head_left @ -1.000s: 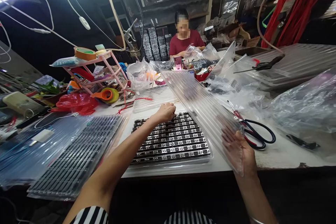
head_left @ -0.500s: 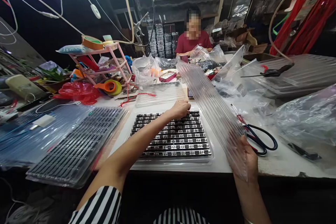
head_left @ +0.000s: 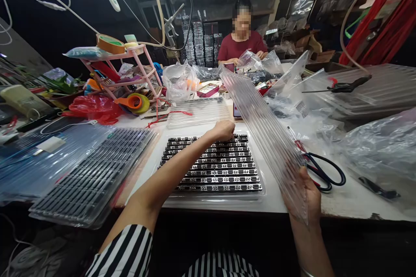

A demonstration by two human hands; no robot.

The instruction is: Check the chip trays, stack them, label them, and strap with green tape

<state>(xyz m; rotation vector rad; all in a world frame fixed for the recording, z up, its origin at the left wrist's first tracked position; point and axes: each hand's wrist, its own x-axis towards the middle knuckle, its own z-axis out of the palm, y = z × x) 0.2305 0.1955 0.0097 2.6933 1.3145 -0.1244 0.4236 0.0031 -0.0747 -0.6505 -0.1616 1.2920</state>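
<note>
A clear plastic tray (head_left: 261,185) lies on the table in front of me, filled with rows of black-and-silver connectors (head_left: 224,173). Over the far row, right of its middle, my left hand (head_left: 224,130) is closed, its fingertips down at the connectors; whatever they grip is hidden. My right hand (head_left: 310,197) grips the near end of a ribbed clear plastic tray (head_left: 264,130), thumb on its edge. That ribbed tray is held tilted, beside the filled one on its right.
More filled trays (head_left: 94,173) are stacked at left. Cutters with dark handles (head_left: 325,169) and a screwdriver (head_left: 294,138) lie at right near plastic bags (head_left: 386,147). Behind stand a pink rack (head_left: 143,65) and a clear tray (head_left: 198,112). A co-worker (head_left: 242,45) sits opposite.
My view has shifted slightly. My left hand stays at the far row, its fingers a little lower onto the connectors. The right hand keeps its hold on the ribbed tray.
</note>
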